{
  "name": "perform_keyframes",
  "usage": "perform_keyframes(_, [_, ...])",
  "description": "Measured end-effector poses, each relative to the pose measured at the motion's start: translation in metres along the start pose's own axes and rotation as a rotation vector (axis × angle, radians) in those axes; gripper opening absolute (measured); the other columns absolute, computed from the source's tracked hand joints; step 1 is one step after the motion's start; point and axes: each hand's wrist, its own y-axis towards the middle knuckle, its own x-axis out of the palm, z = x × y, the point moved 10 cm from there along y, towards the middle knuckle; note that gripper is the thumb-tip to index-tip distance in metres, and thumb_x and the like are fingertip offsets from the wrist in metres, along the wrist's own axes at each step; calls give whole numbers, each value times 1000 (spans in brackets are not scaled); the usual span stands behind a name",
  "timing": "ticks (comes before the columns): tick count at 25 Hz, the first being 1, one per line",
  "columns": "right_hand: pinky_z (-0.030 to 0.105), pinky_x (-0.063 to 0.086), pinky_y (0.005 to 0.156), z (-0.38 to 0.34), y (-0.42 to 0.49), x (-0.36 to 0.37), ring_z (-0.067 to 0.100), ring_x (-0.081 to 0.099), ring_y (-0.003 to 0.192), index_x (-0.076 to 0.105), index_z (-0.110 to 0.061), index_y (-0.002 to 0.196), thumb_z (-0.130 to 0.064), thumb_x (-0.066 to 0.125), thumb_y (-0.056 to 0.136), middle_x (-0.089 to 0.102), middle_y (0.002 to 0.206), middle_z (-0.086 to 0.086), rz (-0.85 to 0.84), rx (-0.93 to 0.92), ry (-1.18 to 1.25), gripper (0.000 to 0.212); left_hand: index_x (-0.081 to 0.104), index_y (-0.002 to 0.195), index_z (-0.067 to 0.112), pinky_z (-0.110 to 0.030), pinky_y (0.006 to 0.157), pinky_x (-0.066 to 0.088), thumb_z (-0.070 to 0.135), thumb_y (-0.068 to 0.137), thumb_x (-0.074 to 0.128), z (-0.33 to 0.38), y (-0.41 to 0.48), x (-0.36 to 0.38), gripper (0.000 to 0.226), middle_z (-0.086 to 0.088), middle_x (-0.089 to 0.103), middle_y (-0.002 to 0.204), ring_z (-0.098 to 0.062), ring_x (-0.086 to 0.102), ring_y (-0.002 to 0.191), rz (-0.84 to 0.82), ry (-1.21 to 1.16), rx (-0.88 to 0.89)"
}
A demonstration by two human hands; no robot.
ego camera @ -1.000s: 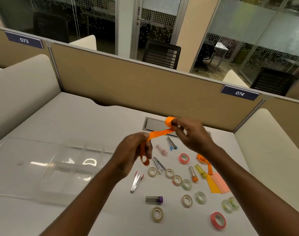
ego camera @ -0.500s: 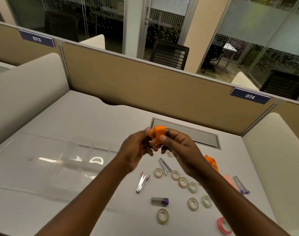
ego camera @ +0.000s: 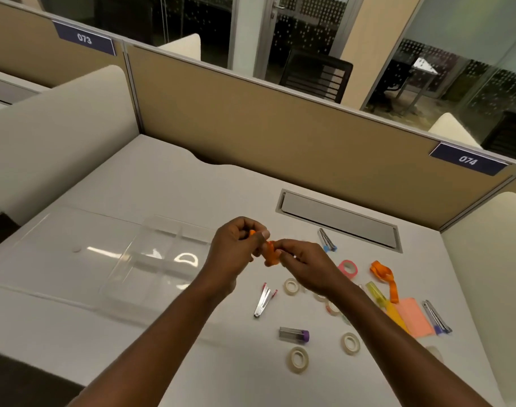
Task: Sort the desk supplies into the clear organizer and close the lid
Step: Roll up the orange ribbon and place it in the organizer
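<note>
Both hands meet above the desk, holding a folded orange ribbon [ego camera: 271, 255] between them. My left hand [ego camera: 236, 248] pinches its upper end, my right hand [ego camera: 303, 267] grips the bundle from the right. The clear organizer [ego camera: 159, 268] lies open just left of the hands, its compartments looking empty, its lid [ego camera: 60, 254] flat to the left. A second orange ribbon [ego camera: 381, 273], a pink tape roll [ego camera: 348, 268], several pale tape rolls [ego camera: 292, 286], a metal clip [ego camera: 262, 301], a purple-capped tube [ego camera: 293, 334], a yellow tube [ego camera: 376, 293] and sticky tabs [ego camera: 412, 318] lie on the right.
Two more clips lie near the cable slot [ego camera: 327, 240] and at the far right [ego camera: 436, 315]. A recessed cable tray [ego camera: 339, 218] sits at the back. Tan partitions [ego camera: 280, 127] wall the desk behind, padded dividers [ego camera: 54, 136] at the sides.
The ribbon was stretched out between my hands a second ago; it is now gathered into a small bundle and my hands have come together, lower and closer to the organizer.
</note>
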Motion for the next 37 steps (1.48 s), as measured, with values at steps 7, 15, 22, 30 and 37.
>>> perform_keyframes(7, [33, 55, 84, 4, 13, 47, 5, 67, 94, 68, -29, 112, -33, 52, 98, 75, 98, -15, -141, 71, 173, 22, 72, 94, 16, -33, 73, 57, 23, 89, 69, -39, 14, -28, 9, -6, 73, 91, -21, 68, 82, -49, 76, -117])
perform_keyframes(15, [26, 53, 77, 22, 27, 80, 13, 67, 85, 71, -19, 112, -30, 60, 96, 75, 99, 5, -209, 228, 643, 23, 71, 108, 24, -31, 73, 60, 29, 101, 48, -75, 17, -30, 24, -4, 71, 103, -23, 69, 90, -150, -38, -193])
perform_keyframes(22, [27, 58, 69, 57, 35, 103, 16, 69, 77, 66, -4, 115, -20, 60, 96, 74, 94, 12, -158, 491, 1077, 25, 73, 106, 37, -27, 69, 59, 23, 96, 60, -88, 31, -26, 21, 2, 75, 97, -17, 71, 85, -208, -5, -128])
perform_keyframes(30, [26, 56, 65, 87, 45, 95, 14, 70, 73, 68, -14, 107, -30, 63, 95, 75, 89, 4, -34, 525, 794, 21, 66, 113, 38, -23, 68, 58, 32, 96, 59, -109, 54, -16, 19, 0, 71, 93, -13, 70, 74, -279, 173, -106])
perform_keyframes(37, [33, 52, 75, 73, 75, 88, 16, 67, 81, 68, -17, 105, -19, 40, 103, 71, 87, 0, 1, 321, 34, 28, 57, 128, 20, -14, 60, 52, 30, 102, 48, -122, 66, -9, 30, -6, 60, 112, -7, 67, 71, -184, 347, -96])
